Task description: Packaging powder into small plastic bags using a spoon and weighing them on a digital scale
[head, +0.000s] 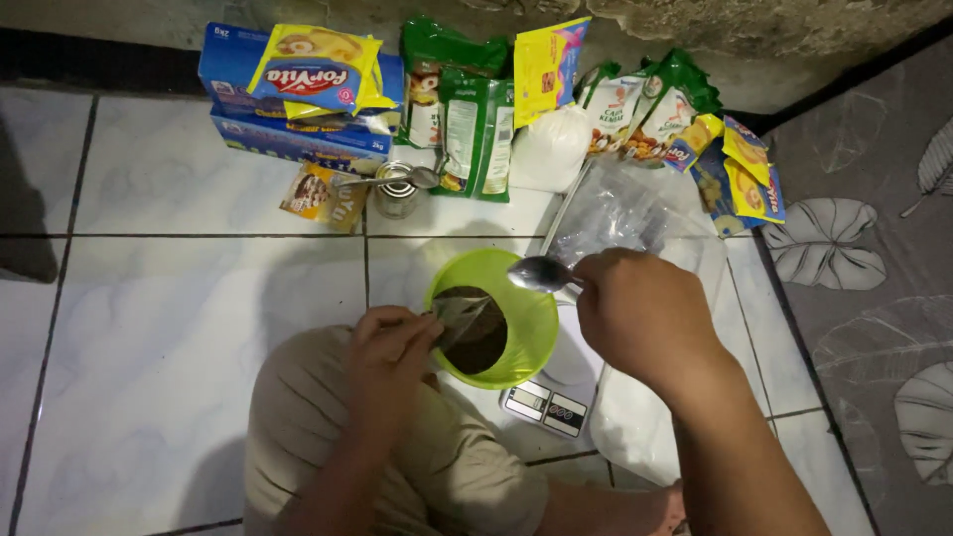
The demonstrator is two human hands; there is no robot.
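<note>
My left hand (389, 349) pinches a small clear plastic packet (463, 316) of dark brown powder and tips it over a lime green bowl (531, 328). Dark powder lies in the bowl's bottom. The bowl sits on a white kitchen scale (556, 402) on the tiled floor. My right hand (640, 316) grips a metal spoon (541, 273), whose empty bowl hovers over the green bowl's far rim.
Along the wall stand a blue box (233, 99) with a yellow packet on top, green and yellow food packets (475, 129), a white powder bag (549, 149), a small tin with a spoon (397, 189) and a clear plastic bag (620, 213). A patterned grey mat (874, 268) lies right. My knee (298, 417) is bottom left.
</note>
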